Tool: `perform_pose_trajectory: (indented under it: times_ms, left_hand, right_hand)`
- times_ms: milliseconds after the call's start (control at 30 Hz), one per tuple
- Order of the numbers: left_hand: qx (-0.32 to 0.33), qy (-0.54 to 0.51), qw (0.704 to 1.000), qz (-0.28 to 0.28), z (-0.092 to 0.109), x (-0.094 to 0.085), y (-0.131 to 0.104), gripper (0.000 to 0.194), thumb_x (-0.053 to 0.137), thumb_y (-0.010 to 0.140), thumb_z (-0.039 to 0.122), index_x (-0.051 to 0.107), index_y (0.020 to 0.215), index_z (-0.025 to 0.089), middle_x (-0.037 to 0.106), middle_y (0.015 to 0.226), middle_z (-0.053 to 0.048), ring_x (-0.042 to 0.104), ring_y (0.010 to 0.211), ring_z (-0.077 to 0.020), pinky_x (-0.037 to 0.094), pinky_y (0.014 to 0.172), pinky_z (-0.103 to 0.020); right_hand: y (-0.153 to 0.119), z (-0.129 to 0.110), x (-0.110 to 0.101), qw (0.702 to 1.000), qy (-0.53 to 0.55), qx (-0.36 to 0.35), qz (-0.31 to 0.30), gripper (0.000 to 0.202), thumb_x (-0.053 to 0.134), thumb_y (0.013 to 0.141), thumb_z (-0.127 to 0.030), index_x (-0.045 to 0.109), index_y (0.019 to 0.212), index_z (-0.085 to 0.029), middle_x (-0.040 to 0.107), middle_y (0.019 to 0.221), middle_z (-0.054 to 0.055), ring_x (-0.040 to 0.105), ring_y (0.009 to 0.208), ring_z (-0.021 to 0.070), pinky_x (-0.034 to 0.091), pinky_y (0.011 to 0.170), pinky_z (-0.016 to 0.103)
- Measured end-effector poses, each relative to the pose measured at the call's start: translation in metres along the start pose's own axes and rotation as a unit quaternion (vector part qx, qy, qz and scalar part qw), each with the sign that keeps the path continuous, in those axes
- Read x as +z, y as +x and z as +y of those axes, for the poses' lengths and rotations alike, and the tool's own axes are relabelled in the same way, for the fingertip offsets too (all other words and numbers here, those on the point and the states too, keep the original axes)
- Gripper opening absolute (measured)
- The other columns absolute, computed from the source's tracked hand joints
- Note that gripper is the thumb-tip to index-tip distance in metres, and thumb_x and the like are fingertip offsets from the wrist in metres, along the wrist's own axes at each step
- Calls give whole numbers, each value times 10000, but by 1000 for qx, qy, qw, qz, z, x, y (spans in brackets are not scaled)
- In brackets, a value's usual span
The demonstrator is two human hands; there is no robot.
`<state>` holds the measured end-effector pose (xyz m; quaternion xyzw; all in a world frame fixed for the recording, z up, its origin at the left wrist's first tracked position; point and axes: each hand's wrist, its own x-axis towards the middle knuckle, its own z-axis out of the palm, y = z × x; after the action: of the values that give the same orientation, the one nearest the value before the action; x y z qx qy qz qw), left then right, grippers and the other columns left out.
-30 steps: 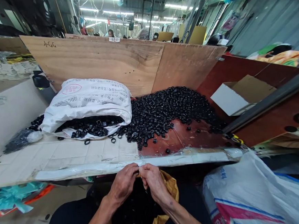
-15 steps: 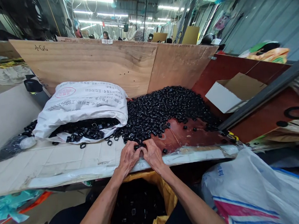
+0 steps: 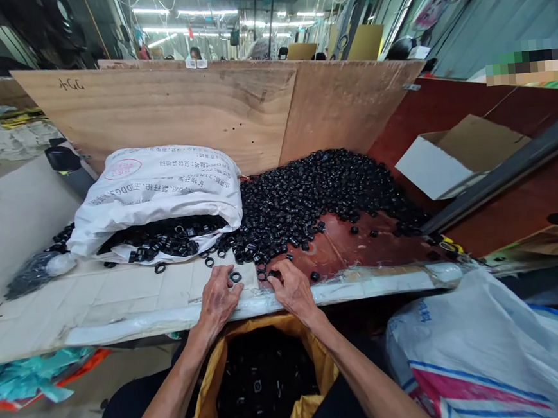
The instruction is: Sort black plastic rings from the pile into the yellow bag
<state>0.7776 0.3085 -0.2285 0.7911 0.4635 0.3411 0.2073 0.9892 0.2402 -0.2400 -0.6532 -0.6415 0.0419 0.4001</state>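
My left hand point(image 3: 219, 295) rests at the front edge of the work surface, thumb and forefinger apart. Just off those fingertips lies a black ring point(image 3: 235, 277), flat on the pale covering. My right hand point(image 3: 292, 290) is curled, with a small black piece point(image 3: 274, 274) pinched between thumb and forefinger; its shape is partly hidden. Beside it sit loose black rings point(image 3: 262, 275). Behind both hands spreads a large heap of black rings point(image 3: 316, 190). Below my forearms, a yellow sack point(image 3: 207, 395) stands open with many dark parts inside.
A white woven sack point(image 3: 161, 186) lies on its side at the left, spilling black rings. Wooden boards point(image 3: 165, 108) wall the back. A white carton point(image 3: 434, 164) and a metal bar point(image 3: 489, 183) are at the right. A bulky white sack point(image 3: 464, 349) stands lower right.
My hands, close together before, have moved apart, the left going leftward. A ring now shows by the left fingertips. The view has shifted slightly.
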Motion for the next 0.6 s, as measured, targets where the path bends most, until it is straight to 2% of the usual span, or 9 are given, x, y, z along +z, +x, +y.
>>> perform_pose_trajectory:
  times_ms: [133, 233, 333, 433, 533, 600]
  left_hand:
    - [-17, 4, 1000, -3, -2, 2, 3, 395, 666, 796, 130, 612, 1185, 171, 626, 954, -44, 645, 749, -194, 540, 805, -355]
    - [-9, 6, 1000, -13, -3, 5, 5, 347, 644, 813, 123, 641, 1153, 191, 658, 1011, -51, 635, 719, -180, 534, 795, -343]
    - [8, -22, 1000, -8, -4, 7, 4, 312, 618, 837, 131, 662, 1136, 210, 668, 1002, -40, 633, 743, -173, 524, 806, -326]
    - [14, -109, 994, -13, -3, 4, 0, 349, 610, 859, 173, 646, 1204, 206, 646, 985, -33, 616, 759, -157, 519, 769, -297]
    - [-16, -220, 973, -63, 0, -3, -1, 275, 641, 862, 247, 679, 1129, 193, 649, 973, -35, 617, 788, -154, 504, 727, -273]
    - [-66, -311, 943, -102, 2, -9, -2, 264, 688, 849, 310, 671, 1076, 175, 672, 886, -28, 642, 787, -165, 502, 720, -274]
  right_hand:
    - [-3, -1, -2, 998, 52, -10, 30, 91, 548, 925, -245, 611, 976, -206, 665, 926, 56, 637, 807, 204, 518, 738, 307]
    - [-4, -2, -5, 994, 102, -1, 31, 127, 543, 952, -275, 640, 997, -205, 673, 948, 62, 648, 808, 195, 528, 660, 282]
    - [-2, -3, -10, 988, 153, -16, 22, 173, 554, 954, -276, 687, 1035, -202, 675, 1019, 82, 654, 917, 209, 554, 724, 299]
    - [1, -5, -11, 979, 205, -18, 12, 203, 589, 938, -281, 728, 1064, -204, 674, 1060, 92, 640, 1010, 226, 553, 852, 344]
    - [1, -14, -3, 962, 271, 41, -13, 235, 637, 909, -300, 718, 1110, -209, 663, 1050, 81, 646, 887, 196, 557, 702, 284]
    - [1, -24, 6, 949, 308, 72, -12, 231, 679, 877, -307, 699, 1085, -209, 658, 998, 59, 634, 773, 166, 542, 633, 254]
